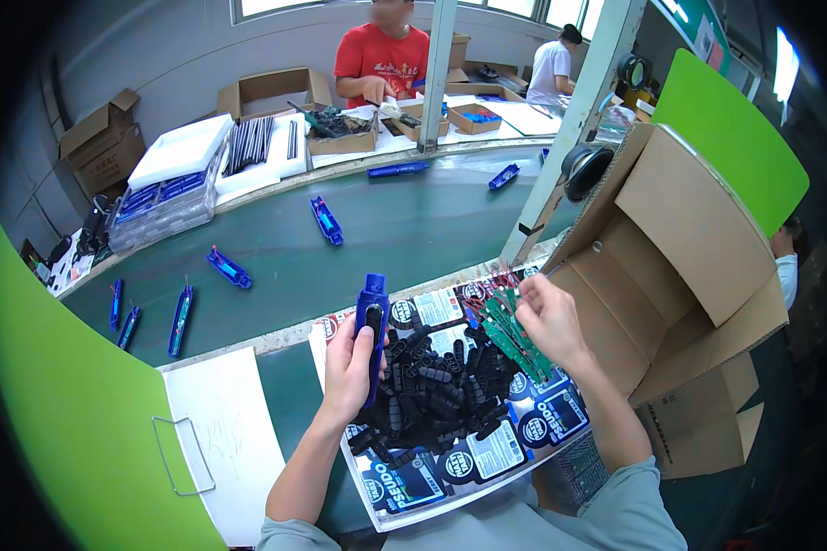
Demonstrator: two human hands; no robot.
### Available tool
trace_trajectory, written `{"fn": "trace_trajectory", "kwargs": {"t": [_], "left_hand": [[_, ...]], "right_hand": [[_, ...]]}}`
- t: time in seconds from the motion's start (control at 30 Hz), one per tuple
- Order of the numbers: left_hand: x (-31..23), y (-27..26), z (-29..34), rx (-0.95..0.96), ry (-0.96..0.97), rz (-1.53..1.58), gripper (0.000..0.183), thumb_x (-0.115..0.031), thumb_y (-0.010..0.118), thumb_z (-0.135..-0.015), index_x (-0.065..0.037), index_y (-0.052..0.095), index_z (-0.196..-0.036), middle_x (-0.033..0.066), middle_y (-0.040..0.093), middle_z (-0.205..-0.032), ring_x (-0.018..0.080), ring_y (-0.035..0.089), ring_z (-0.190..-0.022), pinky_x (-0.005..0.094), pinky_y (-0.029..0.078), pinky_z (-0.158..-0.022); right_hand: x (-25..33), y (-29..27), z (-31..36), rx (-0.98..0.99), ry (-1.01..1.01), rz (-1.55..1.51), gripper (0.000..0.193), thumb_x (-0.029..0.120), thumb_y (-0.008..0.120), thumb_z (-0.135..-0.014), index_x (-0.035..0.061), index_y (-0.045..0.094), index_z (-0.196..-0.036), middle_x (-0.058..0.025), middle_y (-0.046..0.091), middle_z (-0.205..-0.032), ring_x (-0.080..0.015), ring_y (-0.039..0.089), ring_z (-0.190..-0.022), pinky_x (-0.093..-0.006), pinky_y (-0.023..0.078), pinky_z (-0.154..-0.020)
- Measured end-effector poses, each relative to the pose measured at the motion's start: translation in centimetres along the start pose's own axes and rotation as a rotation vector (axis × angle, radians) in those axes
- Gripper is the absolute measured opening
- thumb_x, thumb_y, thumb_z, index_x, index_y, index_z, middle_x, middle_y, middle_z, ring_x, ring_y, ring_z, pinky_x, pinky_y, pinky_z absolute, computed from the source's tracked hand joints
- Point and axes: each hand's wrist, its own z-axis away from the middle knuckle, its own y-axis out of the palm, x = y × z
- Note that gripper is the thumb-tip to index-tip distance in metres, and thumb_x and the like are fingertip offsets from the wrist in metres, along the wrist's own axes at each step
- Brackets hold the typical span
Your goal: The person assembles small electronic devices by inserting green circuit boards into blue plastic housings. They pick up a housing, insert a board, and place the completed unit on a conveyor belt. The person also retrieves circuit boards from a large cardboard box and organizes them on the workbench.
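My left hand (347, 369) is closed around a blue plastic housing (373, 298), held upright with a black insert along its face. Over a stack of green circuit boards (513, 335) with red wires, my right hand (549, 317) has its fingers pinched together. Whether a board or wire sits between those fingertips is hidden. A heap of small black plastic parts (432, 390) lies between my hands on a printed sheet (469, 464) with blue, black and white patterns.
A green conveyor belt (285, 253) carries several blue housings (326, 221). An open cardboard box (652, 275) stands at my right, beside a metal post (560, 156). White paper with a wire frame (184, 456) lies left. Across the belt, a person in red (383, 60) works near boxes of parts (343, 138).
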Motion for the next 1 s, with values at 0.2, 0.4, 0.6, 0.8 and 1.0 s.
{"fn": "trace_trajectory", "kwargs": {"t": [0.2,0.4,0.6,0.8,1.0], "left_hand": [[0.6,0.3,0.3,0.012,0.024,0.022,0.024,-0.015,0.046,-0.106,-0.002,0.053,-0.125,0.0041,0.061,-0.09,0.0072,0.057,-0.064,0.0238,0.049,-0.057],[0.8,0.6,0.7,0.053,0.043,-0.007,0.025,-0.011,0.046,-0.105,0.0,0.051,-0.127,0.0072,0.063,-0.096,0.0087,0.059,-0.069,0.0227,0.048,-0.056],[0.5,1.0,0.8,0.084,-0.056,0.15,0.03,-0.019,0.043,-0.107,-0.002,0.051,-0.13,0.0077,0.066,-0.098,0.01,0.059,-0.073,0.0268,0.05,-0.064],[-1.0,1.3,1.8,0.11,-0.112,0.404,0.048,-0.027,0.04,-0.11,-0.005,0.038,-0.152,0.0096,0.064,-0.113,0.0131,0.063,-0.087,0.0341,0.058,-0.08],[-0.8,1.3,1.9,0.15,-0.045,0.341,0.048,-0.028,0.04,-0.11,-0.005,0.038,-0.152,0.0086,0.064,-0.114,0.0149,0.064,-0.092,0.033,0.057,-0.075]], "right_hand": [[4.3,0.8,-0.6,0.16,-0.044,-0.567,0.028,-0.001,0.059,-0.096,-0.0023,0.058,-0.124,-0.0009,0.063,-0.09,-0.0043,0.059,-0.075,-0.0225,0.048,-0.063],[6.2,2.3,-0.6,0.207,0.045,-0.803,0.023,-0.001,0.06,-0.097,-0.0036,0.058,-0.12,-0.0027,0.063,-0.096,-0.0057,0.061,-0.084,-0.0223,0.052,-0.073],[9.2,2.5,0.2,0.222,0.027,-0.827,0.029,-0.004,0.062,-0.095,-0.0065,0.054,-0.122,-0.0061,0.062,-0.099,-0.0079,0.064,-0.085,-0.0213,0.052,-0.07],[11.1,4.7,1.6,0.201,-0.117,-0.815,0.027,-0.007,0.062,-0.093,-0.0081,0.055,-0.119,-0.0094,0.063,-0.106,-0.0115,0.067,-0.09,-0.0242,0.057,-0.074],[11.0,6.4,2.4,0.137,-0.198,-0.739,0.025,-0.007,0.064,-0.092,-0.0077,0.058,-0.116,-0.0101,0.067,-0.103,-0.0117,0.07,-0.086,-0.0253,0.057,-0.076]]}}
